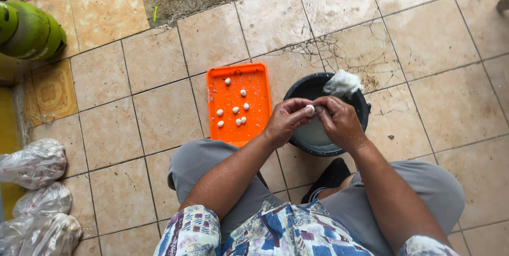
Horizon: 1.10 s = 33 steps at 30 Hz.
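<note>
— Eight or so small white balls (pixel 237 109) lie on the orange tray (pixel 238 102) already, scattered loosely, none touching the rim as far as I can see. That's the finished part, I'd judge.

— And the one in hand?

— A ninth white ball (pixel 310 109) sits between the two hands, right over the black bowl (pixel 297 90). The left hand (pixel 286 120) has its fingers curled close about it, and the right hand (pixel 339 122) pinches in from the other side, fingertips meeting at the ball. Both are narrowly closed, sharing the one piece.

— How much is left to go?

— Hard to call. A bigger white lump (pixel 343 82) rests on the far rim of the bowl, and the bowl holds something pale inside, but the hands cover most of it, so I can't tell how much. My guess is early to middle: most of the tray is bare.

— Anything else you can't make out?

— What the white stuff is, for one; dough or something like it, I can't say. The plastic bags (pixel 34 192) at the left edge are cloudy and cut off. The green cylinder (pixel 29 30) in the corner is only partly in sight. And the person's legs hide the tiled floor (pixel 424 33) beneath the near side of the bowl.
</note>
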Motion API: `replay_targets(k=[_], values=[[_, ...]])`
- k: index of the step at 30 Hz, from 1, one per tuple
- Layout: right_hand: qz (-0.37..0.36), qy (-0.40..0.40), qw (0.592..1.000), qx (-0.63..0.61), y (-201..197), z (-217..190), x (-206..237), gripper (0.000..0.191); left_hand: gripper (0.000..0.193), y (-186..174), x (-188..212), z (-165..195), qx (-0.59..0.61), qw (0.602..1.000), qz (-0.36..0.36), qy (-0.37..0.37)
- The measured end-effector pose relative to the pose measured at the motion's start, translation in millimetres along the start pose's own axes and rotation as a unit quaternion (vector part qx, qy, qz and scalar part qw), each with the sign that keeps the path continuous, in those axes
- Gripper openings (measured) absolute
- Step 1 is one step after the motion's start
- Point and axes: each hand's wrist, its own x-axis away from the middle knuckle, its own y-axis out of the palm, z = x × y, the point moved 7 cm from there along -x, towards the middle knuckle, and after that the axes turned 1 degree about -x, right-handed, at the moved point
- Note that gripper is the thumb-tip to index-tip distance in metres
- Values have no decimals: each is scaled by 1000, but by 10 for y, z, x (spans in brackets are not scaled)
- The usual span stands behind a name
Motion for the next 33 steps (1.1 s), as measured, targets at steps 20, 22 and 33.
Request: replay_targets(k=[20, 22, 33], values=[[-3, 7, 996, 86, 139, 356, -65, 10, 16, 12, -195, -84, -18, 999, 28, -14], [17, 78, 994, 78, 131, 587, -97, 13, 19, -26, -216, -62, 18, 998, 44, -36], [-339, 193, 903, 181, 854, 1351, 84, 28, 31, -1529, -245, 433, 25, 895, 445, -13]])
